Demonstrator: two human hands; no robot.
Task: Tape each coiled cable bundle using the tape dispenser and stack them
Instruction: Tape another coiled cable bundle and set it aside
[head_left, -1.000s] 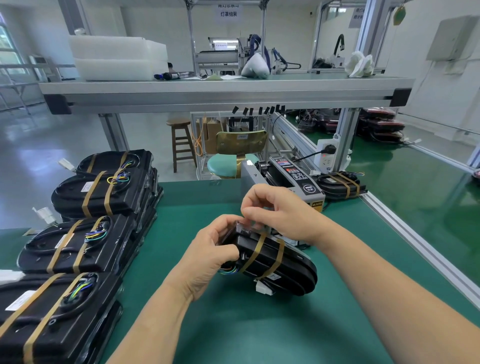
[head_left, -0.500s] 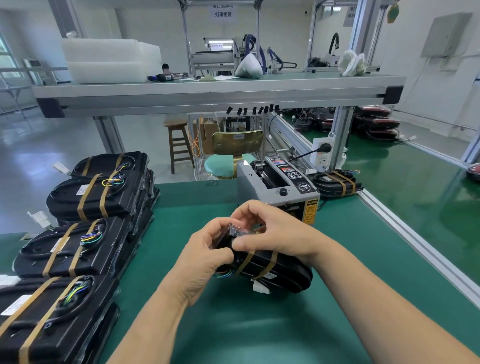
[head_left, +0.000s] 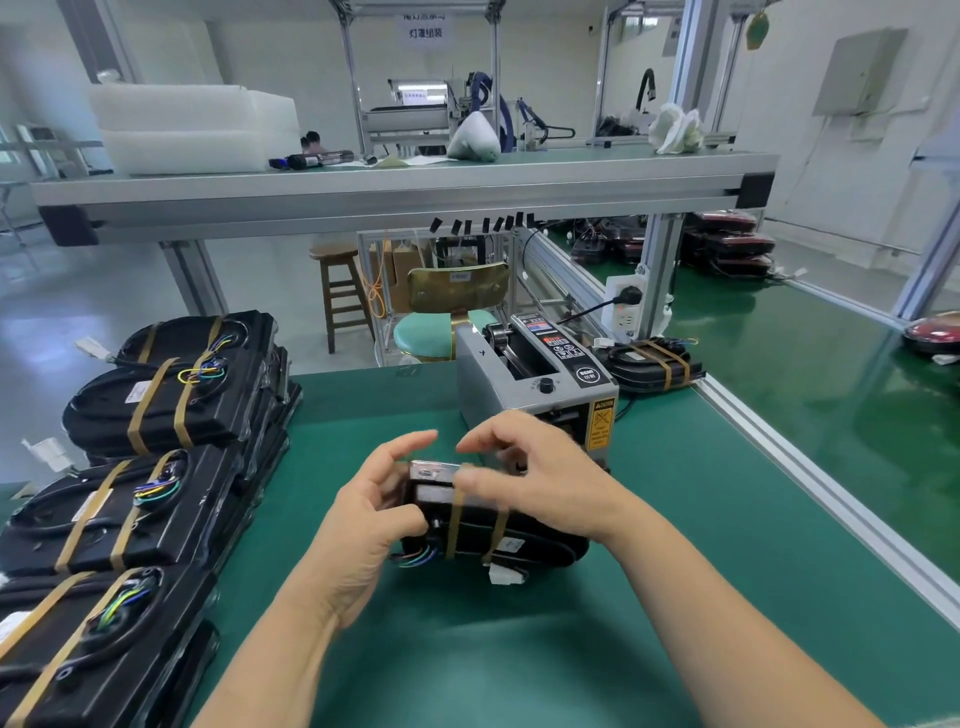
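Observation:
A black coiled cable bundle (head_left: 524, 538) with two tan tape bands lies on the green mat (head_left: 519, 649) in front of me, coloured wires and a white plug showing at its lower edge. My left hand (head_left: 371, 519) grips its left end, thumb on the front face and index finger raised. My right hand (head_left: 545, 478), slightly blurred, reaches over the top, its thumb lying along the upper edge by one tape band. The grey tape dispenser (head_left: 540, 384) stands just behind the bundle.
Stacks of taped black bundles (head_left: 171, 395) fill the table's left side, nearer ones (head_left: 114, 512) reaching the front edge. One taped bundle (head_left: 654, 364) lies right of the dispenser. An aluminium rail (head_left: 810, 483) bounds the mat on the right. A shelf (head_left: 395, 192) hangs overhead.
Both index fingers, pinched together on the bundle's top edge before, have lifted and spread apart. The bundle stays in the same spot in front of the dispenser.

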